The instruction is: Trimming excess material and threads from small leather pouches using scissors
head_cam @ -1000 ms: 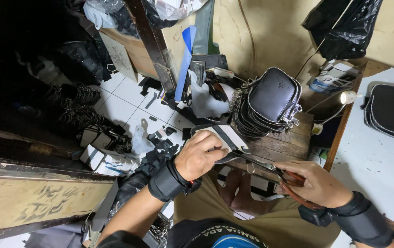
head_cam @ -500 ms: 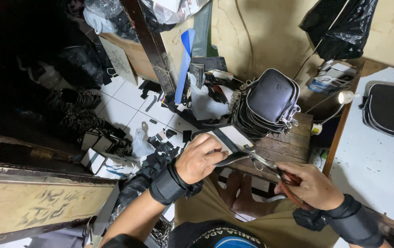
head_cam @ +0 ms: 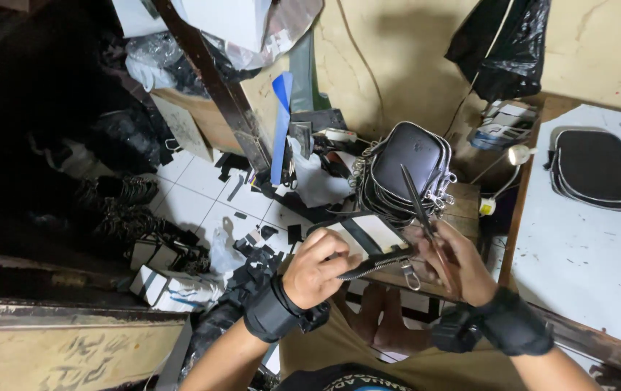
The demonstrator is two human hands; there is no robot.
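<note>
Just left of the right hand [head_cam: 463, 271], whose grip clasps upright scissors [head_cam: 418, 210], the left hand [head_cam: 318, 268] pinches a zipper strip [head_cam: 376, 264] lying crosswise.

In my left hand [head_cam: 319, 266] is a matt black fabric strip with a metal zipper [head_cam: 377, 262]; my right hand [head_cam: 459, 268] holds dull steel scissors [head_cam: 421, 210]. Beyond them, smooth black leatherette pouches [head_cam: 406, 168] rest on a rough wooden tabletop [head_cam: 463, 206].

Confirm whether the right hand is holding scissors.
Yes: the right hand grips a pair of scissors, blades pointing up and away, beside the zippered piece in the left hand.
</note>
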